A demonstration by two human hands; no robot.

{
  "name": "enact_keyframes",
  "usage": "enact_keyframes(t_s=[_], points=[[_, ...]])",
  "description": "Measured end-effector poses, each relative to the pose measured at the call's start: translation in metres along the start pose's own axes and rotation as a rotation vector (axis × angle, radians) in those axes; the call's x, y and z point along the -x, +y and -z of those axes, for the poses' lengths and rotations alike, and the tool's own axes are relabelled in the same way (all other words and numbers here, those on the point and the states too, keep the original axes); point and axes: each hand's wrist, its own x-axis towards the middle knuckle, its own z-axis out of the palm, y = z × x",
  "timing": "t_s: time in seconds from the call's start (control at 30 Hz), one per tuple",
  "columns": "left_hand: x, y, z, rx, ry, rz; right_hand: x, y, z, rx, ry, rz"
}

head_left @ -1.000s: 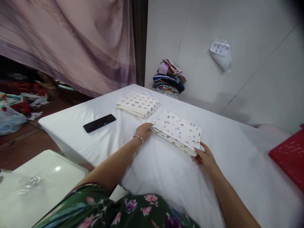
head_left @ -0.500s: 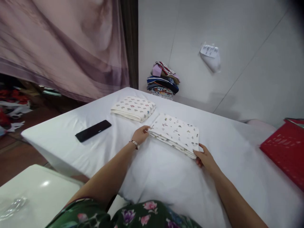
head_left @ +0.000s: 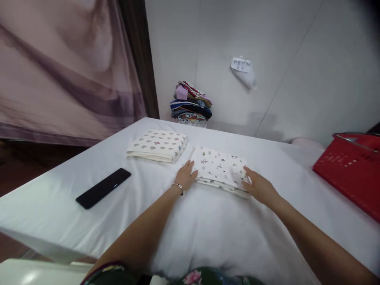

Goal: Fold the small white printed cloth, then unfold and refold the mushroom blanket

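Note:
A folded white cloth with small printed figures (head_left: 219,169) lies on the white-covered table (head_left: 208,229). My left hand (head_left: 186,176) rests flat against its left edge, fingers stretched out, a bracelet on the wrist. At the cloth's right near corner my right hand (head_left: 257,186) lies with its fingers spread on top. A second folded cloth with heart-like prints (head_left: 158,144) sits just to the left, apart from both hands.
A black phone (head_left: 102,187) lies at the table's left. A pile of coloured fabrics (head_left: 190,104) stands at the back by the wall. A red basket (head_left: 350,168) is at the right. A pinkish curtain (head_left: 65,67) hangs on the left.
Both hands have gone from gripping the cloth's ends to lying flat on it. The view has swung to the right, and the cloth now sits squarer beside the other one.

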Motion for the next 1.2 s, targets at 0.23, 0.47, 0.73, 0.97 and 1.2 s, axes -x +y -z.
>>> enact_keyframes(t_s=[0.23, 0.47, 0.73, 0.97, 1.2], points=[[0.000, -0.003, 0.003, -0.007, 0.025, -0.019, -0.060, -0.042, -0.029, 0.226, -0.110, 0.241], [-0.001, -0.002, 0.001, -0.016, 0.004, 0.017, -0.088, 0.010, -0.056, 0.357, -0.137, -0.101], [0.003, 0.000, 0.001, 0.080, 0.068, 0.011, -0.092, 0.003, -0.050, 0.385, -0.165, -0.085], [0.004, 0.000, 0.004, 0.406, 0.180, 0.203, -0.127, -0.051, -0.057, 0.299, -0.123, 0.057], [0.001, -0.007, 0.003, 0.582, 0.243, 0.272, -0.170, -0.105, -0.091, 0.264, -0.165, 0.182]])
